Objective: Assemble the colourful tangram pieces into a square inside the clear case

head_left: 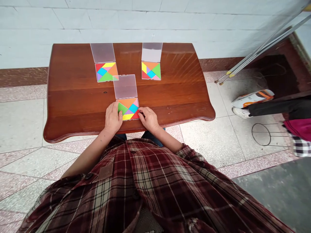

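Note:
A coloured tangram puzzle (pixel 129 108) lies in an open clear case near the table's front edge, its frosted lid (pixel 125 86) folded back behind it. My left hand (pixel 113 117) rests against the case's left side, fingers curled at the green piece. My right hand (pixel 148 118) sits at the case's right corner, fingertips pinched at the red piece. Two more tangram cases lie further back: one at the left (pixel 106 71) and one at the right (pixel 151 70), both with lids open.
The brown wooden table (pixel 73 97) stands against a white wall on a tiled floor. To the right another person's shoe (pixel 252 98) and dark trouser leg show, with metal poles (pixel 262 48) leaning and a wire ring stand (pixel 261 134).

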Tool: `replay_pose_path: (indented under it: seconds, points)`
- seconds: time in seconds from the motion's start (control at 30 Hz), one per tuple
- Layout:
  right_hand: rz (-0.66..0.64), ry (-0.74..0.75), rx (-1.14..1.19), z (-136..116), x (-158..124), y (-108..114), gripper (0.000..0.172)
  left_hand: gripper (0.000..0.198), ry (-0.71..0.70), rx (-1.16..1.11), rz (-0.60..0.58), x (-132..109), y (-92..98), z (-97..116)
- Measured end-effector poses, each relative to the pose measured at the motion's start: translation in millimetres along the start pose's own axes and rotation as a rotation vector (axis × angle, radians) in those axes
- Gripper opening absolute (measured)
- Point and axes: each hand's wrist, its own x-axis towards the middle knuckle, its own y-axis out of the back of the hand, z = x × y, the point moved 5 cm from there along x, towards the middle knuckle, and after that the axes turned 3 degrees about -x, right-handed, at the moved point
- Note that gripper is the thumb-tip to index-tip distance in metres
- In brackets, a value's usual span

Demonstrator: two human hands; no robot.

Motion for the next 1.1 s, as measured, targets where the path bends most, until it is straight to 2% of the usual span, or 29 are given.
replay_pose_path:
  seconds: [0.53, 0.8, 1.1]
  points:
    - [-0.003, 0.005, -0.010, -1, -1, 1, 0.021, 0.055, 0.024, -0.042, 0.011, -1, 1.5, -2]
    - [-0.042, -0.023, -0.014, -1, -1, 1, 0.023, 0.045, 0.070, -0.161, 0.150, -4, 10.0, -11]
    - [-0.034, -0.021, -0.019, -1, 0, 1, 0.023, 0.042, 0.078, -0.175, 0.148, -4, 11.1, -10]
